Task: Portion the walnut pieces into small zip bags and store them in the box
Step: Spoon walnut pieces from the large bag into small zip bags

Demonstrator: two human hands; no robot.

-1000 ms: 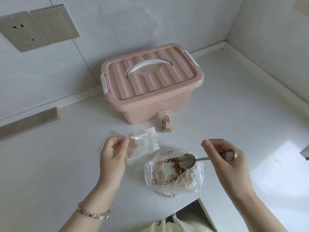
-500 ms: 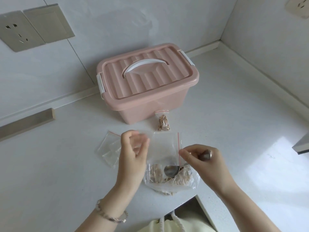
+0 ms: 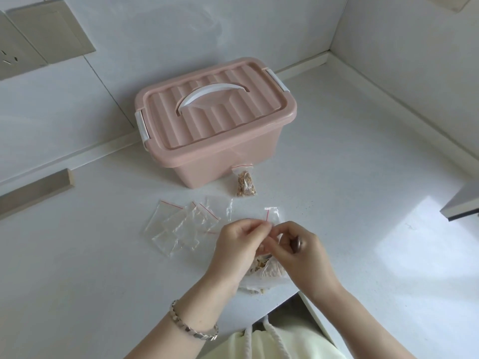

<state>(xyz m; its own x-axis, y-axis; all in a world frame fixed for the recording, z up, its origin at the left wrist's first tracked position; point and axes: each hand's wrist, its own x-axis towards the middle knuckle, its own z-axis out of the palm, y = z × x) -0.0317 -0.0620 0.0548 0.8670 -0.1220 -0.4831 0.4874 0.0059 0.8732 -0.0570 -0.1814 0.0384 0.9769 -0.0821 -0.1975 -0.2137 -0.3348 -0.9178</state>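
Note:
A pink lidded box (image 3: 215,125) with a white handle stands closed at the back of the white counter (image 3: 363,229). One filled small zip bag (image 3: 245,186) of walnut pieces leans against its front. Several empty zip bags (image 3: 181,226) lie left of my hands. My left hand (image 3: 237,247) and right hand (image 3: 300,255) meet over the large walnut bag (image 3: 269,273) and together pinch the red-striped mouth of an empty small zip bag (image 3: 271,213). A spoon handle (image 3: 298,243) shows tucked in my right hand; its bowl is hidden.
A wooden strip (image 3: 36,190) lies along the left wall. Wall sockets (image 3: 10,55) are at the upper left. A grey object (image 3: 461,203) juts in at the right edge. The counter's front edge notches inward just below my hands, over my pale clothing (image 3: 272,343).
My hands came together over the walnut bag. The left hand carried one empty zip bag rightward, and the right hand, still with the spoon, now pinches its mouth too.

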